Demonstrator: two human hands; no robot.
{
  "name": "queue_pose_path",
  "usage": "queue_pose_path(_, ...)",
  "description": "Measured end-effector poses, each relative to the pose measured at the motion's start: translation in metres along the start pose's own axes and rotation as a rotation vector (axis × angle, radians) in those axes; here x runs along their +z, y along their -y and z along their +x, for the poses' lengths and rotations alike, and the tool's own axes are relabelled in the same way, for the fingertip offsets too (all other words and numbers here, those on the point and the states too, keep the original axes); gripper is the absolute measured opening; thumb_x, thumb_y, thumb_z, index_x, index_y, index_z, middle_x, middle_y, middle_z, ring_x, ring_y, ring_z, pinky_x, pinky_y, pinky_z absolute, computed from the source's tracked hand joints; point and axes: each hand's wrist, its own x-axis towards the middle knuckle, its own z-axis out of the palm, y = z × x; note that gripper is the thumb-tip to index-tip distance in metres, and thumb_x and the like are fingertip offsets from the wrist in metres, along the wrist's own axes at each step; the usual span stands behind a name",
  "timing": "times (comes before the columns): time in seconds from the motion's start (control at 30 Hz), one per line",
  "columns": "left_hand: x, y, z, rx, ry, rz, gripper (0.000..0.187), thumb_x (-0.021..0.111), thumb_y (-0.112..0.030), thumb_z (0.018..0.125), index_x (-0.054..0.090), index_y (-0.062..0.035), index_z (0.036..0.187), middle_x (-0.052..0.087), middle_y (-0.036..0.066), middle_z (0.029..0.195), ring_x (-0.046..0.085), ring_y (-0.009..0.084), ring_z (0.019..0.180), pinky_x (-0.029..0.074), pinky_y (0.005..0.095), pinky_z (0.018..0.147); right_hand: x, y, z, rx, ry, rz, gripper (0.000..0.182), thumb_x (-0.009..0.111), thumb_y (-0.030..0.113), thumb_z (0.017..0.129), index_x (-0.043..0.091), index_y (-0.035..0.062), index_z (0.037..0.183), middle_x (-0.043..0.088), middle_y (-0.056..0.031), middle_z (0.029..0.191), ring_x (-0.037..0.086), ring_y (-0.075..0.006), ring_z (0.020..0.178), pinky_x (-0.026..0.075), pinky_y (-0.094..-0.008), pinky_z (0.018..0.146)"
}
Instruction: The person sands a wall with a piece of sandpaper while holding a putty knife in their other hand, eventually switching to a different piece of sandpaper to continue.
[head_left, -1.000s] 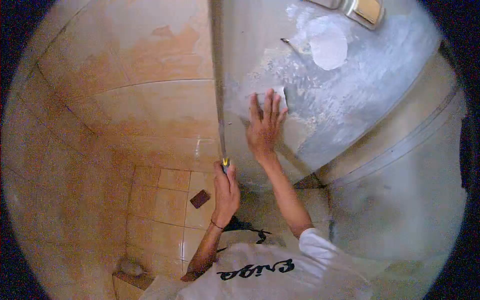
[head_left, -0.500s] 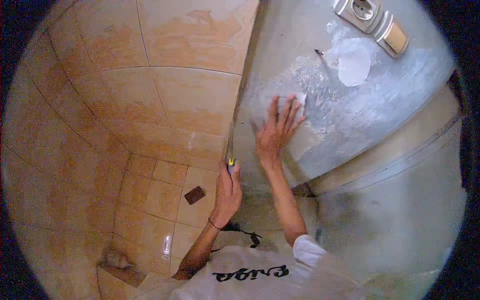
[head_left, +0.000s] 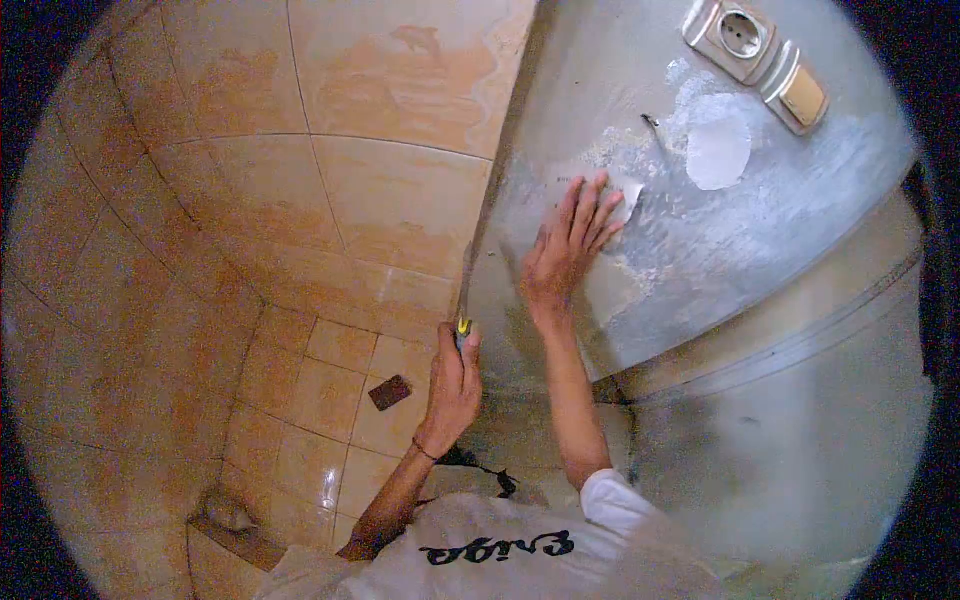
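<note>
My left hand (head_left: 455,390) is closed around the grey-and-yellow handle of a tool (head_left: 464,330). Its thin metal blade shows edge-on beside the border between tiles and plaster, so its exact kind is hard to make out. My right hand (head_left: 570,250) lies flat with fingers spread, pressing a pale sheet with faint print (head_left: 628,198), like the back of sandpaper, against the grey wall (head_left: 560,110). One corner of that sheet lifts off the wall. Rough, whitish patched plaster (head_left: 660,225) surrounds the fingers.
A socket (head_left: 742,33) and a switch (head_left: 803,100) are fixed on the wall. Near them are a smooth white patch (head_left: 718,155) and a short protruding wire (head_left: 650,121). A dark brown block (head_left: 390,393) lies on the tiled floor (head_left: 340,345). A ledge (head_left: 240,543) is at lower left.
My right hand has slid up the wall with the sheet, whose corner now curls away. My left hand keeps its hold on the tool. The view has shifted slightly.
</note>
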Motion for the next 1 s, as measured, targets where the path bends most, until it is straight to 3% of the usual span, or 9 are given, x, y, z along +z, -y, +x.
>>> queue_pose_path(0.07, 0.004, 0.001, 0.000, 0.012, -0.029, -0.039, 0.032, 0.040, -0.023, 0.103, 0.041, 0.0065, 0.115, 0.051, 0.025, 0.077, 0.051, 0.0399, 0.068, 0.039, 0.0455, 0.060, -0.002, -0.001, -0.001, 0.005, -0.026, -0.002, 0.070, 0.051, 0.026, 0.089, 0.025, 0.0062, 0.150, 0.014, -0.0151, 0.159, 0.007, -0.0424, 0.146, 0.002, -0.0634, 0.114)
queue_pose_path(0.23, 0.011, -0.016, -0.001, 0.078, -0.089, 0.026, 0.032, 0.041, -0.022, 0.103, 0.041, 0.0067, 0.115, 0.051, 0.025, 0.078, 0.051, 0.0381, 0.069, 0.039, 0.0456, 0.061, 0.023, -0.014, -0.054, -0.026, 0.210, -0.100, 0.067, 0.047, 0.015, 0.087, 0.026, 0.0091, 0.151, 0.013, -0.0134, 0.160, 0.007, -0.0422, 0.146, 0.001, -0.0634, 0.114)
queue_pose_path(0.3, 0.013, -0.017, -0.002, 0.128, -0.111, 0.047, 0.032, 0.041, -0.022, 0.102, 0.041, 0.0068, 0.115, 0.051, 0.025, 0.078, 0.051, 0.0375, 0.069, 0.039, 0.0458, 0.062, 0.020, -0.016, -0.045, -0.039, 0.177, -0.084, 0.067, 0.044, 0.011, 0.086, 0.026, 0.0091, 0.151, 0.013, -0.0135, 0.160, 0.008, -0.0423, 0.146, 0.002, -0.0634, 0.114)
queue_pose_path(0.4, 0.014, -0.009, -0.009, 0.027, 0.023, 0.041, 0.044, 0.039, -0.029, 0.103, 0.039, 0.0072, 0.128, 0.055, 0.020, 0.090, 0.051, 0.0292, 0.078, 0.043, 0.0428, 0.071, 0.000, -0.010, -0.009, -0.037, 0.039, 0.031, 0.067, 0.043, 0.011, 0.086, 0.027, 0.0088, 0.150, 0.013, -0.0137, 0.160, 0.008, -0.0425, 0.146, 0.002, -0.0635, 0.114)
queue_pose_path(0.5, 0.015, -0.012, -0.012, -0.028, 0.042, 0.013, 0.042, 0.039, -0.028, 0.103, 0.040, 0.0069, 0.127, 0.055, 0.019, 0.089, 0.052, 0.0299, 0.077, 0.043, 0.0430, 0.070, -0.004, -0.008, 0.001, -0.036, -0.001, 0.013, 0.067, 0.044, 0.011, 0.085, 0.028, 0.0085, 0.150, 0.014, -0.0136, 0.160, 0.008, -0.0422, 0.146, 0.001, -0.0639, 0.114)
queue_pose_path(0.7, 0.015, -0.018, -0.014, -0.048, 0.035, 0.015, 0.033, 0.038, -0.028, 0.104, 0.044, 0.0036, 0.113, 0.052, 0.017, 0.080, 0.051, 0.0299, 0.072, 0.042, 0.0434, 0.067, 0.002, -0.022, -0.030, -0.088, 0.125, -0.026, 0.066, 0.043, 0.009, 0.086, 0.029, 0.0076, 0.150, 0.015, -0.0135, 0.159, 0.007, -0.0419, 0.146, 0.001, -0.0643, 0.113)
queue_pose_path(0.77, 0.017, -0.012, -0.011, 0.080, -0.011, 0.037, 0.036, 0.038, -0.025, 0.104, 0.039, 0.0079, 0.118, 0.052, 0.028, 0.086, 0.052, 0.0396, 0.074, 0.042, 0.0469, 0.065, -0.025, -0.011, -0.003, -0.023, 0.024, 0.074, 0.061, 0.041, 0.005, 0.089, 0.032, 0.0069, 0.149, 0.019, -0.0145, 0.158, 0.010, -0.0402, 0.146, 0.002, -0.0596, 0.115)
queue_pose_path(0.87, 0.017, -0.010, -0.013, 0.116, 0.007, 0.058, 0.036, 0.038, -0.026, 0.104, 0.039, 0.0071, 0.119, 0.051, 0.030, 0.093, 0.053, 0.0432, 0.082, 0.043, 0.0477, 0.071, -0.042, -0.011, 0.033, 0.006, -0.105, 0.081, 0.060, 0.040, 0.004, 0.089, 0.031, 0.0061, 0.148, 0.019, -0.0155, 0.158, 0.009, -0.0418, 0.146, 0.002, -0.0602, 0.114)
queue_pose_path(1.0, 0.018, -0.020, -0.016, 0.074, 0.011, 0.026, 0.035, 0.039, -0.024, 0.103, 0.039, 0.0069, 0.119, 0.052, 0.030, 0.091, 0.053, 0.0435, 0.080, 0.042, 0.0474, 0.070, -0.015, -0.019, -0.008, -0.006, -0.034, -0.004, 0.061, 0.040, 0.003, 0.089, 0.031, 0.0056, 0.149, 0.019, -0.0162, 0.158, 0.009, -0.0426, 0.146, 0.001, -0.0605, 0.114)
